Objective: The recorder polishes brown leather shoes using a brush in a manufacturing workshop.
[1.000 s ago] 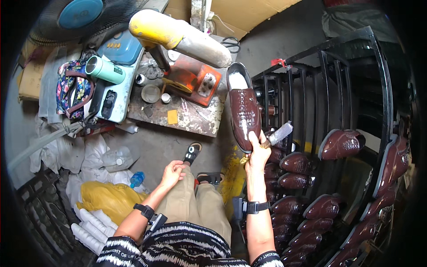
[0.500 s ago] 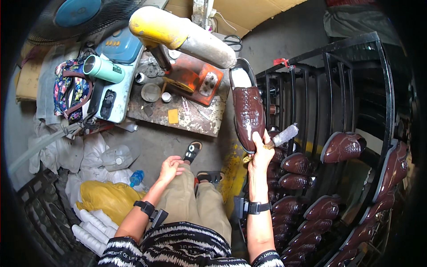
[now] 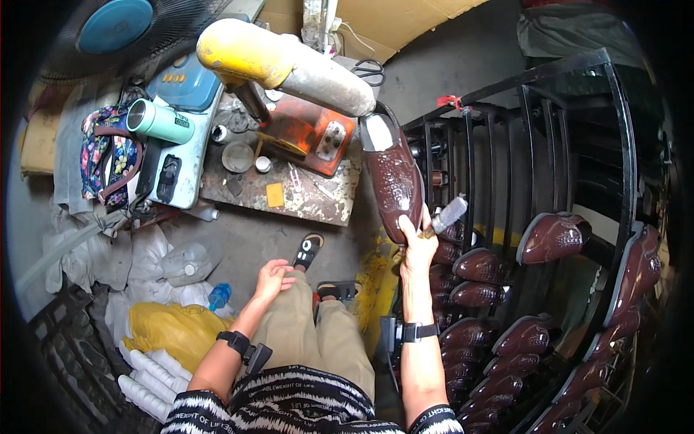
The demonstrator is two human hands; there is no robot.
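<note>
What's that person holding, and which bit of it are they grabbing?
The right grip holds a shiny brown shoe by its toe end, thumb on top. It also holds a pale-ended tool, its held part hidden. The left grip looks empty.

Shoe (image 3: 395,178) dk brn (bag (image 3: 110,160) floral)

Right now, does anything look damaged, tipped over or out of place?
Two things: the bench top is blotched and worn, its finish patchy; and at the left, a clear plastic jug seems to lie on its side among white bags. The brown shoe in the right hand shows no obvious damage.
</note>
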